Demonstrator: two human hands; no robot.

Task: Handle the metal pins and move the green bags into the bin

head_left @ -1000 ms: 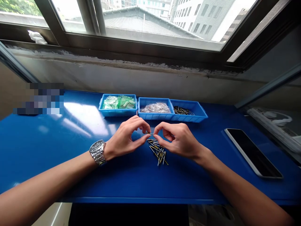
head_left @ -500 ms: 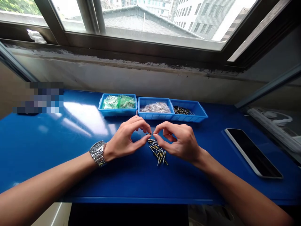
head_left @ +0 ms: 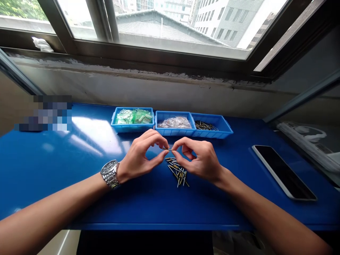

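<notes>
Left hand (head_left: pixel 139 154): fingertip grip pinched on one end of a slim metal pin (head_left: pixel 170 149), raised over the worktop (head_left: pixel 132 207). Loose gold-and-silver pins (head_left: pixel 179 173) lie near, presumably for short reach. Right hand (head_left: pixel 203 159): grip pinches the opposite end, apparently for fine control. Smartphone (head_left: pixel 284 171) lies well apart, likely avoiding obstruction.

A phone (head_left: pixel 284 173) with a pale edge lies on the right part of the blue surface (head_left: pixel 202 209), its dark screen facing up. Beyond it, near the right border, there is a white looped object (head_left: pixel 315 132), not clear enough to name. At the back stands a grey wall (head_left: pixel 132 88), and above it a window (head_left: pixel 170 46) with a dark frame. A white crumpled piece (head_left: pixel 42 44) is on this frame at the left. Outside are seen a sloped roof (head_left: pixel 148 28), a pale building (head_left: pixel 220 21) and green leaves (head_left: pixel 23 10).
</notes>
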